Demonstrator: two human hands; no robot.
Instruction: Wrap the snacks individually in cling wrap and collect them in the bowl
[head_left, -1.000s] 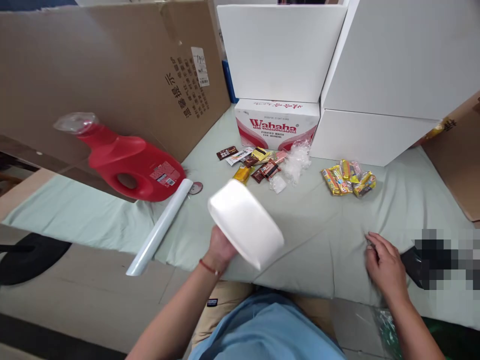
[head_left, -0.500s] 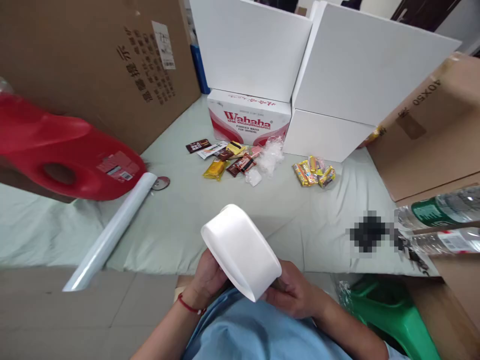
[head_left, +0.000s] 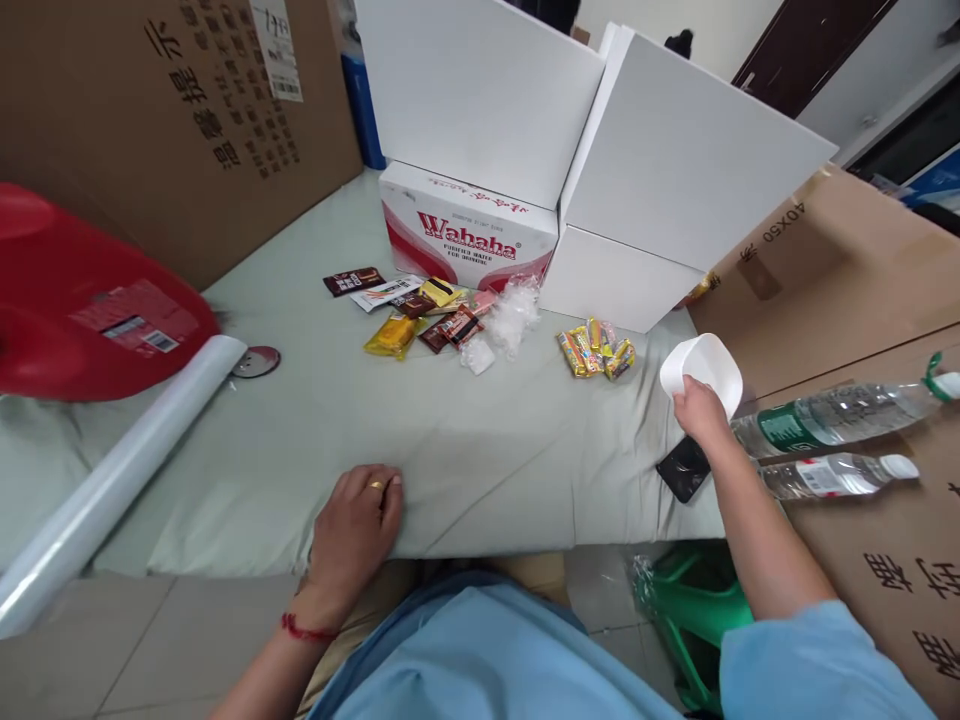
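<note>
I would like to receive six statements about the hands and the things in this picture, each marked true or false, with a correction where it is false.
1. The right hand holds a white container. True.
2. The left hand rests on the cloth. True.
3. All fingers of the left hand are bare. False: one wears a ring.
4. Crumpled clear plastic lies in front of the red and white box. True.
5. The white container stands on the red and white box. False: it is at the right, apart from that box.
6. Everything at the far left is white. False: a red jug shows there, behind a white roll.
</note>
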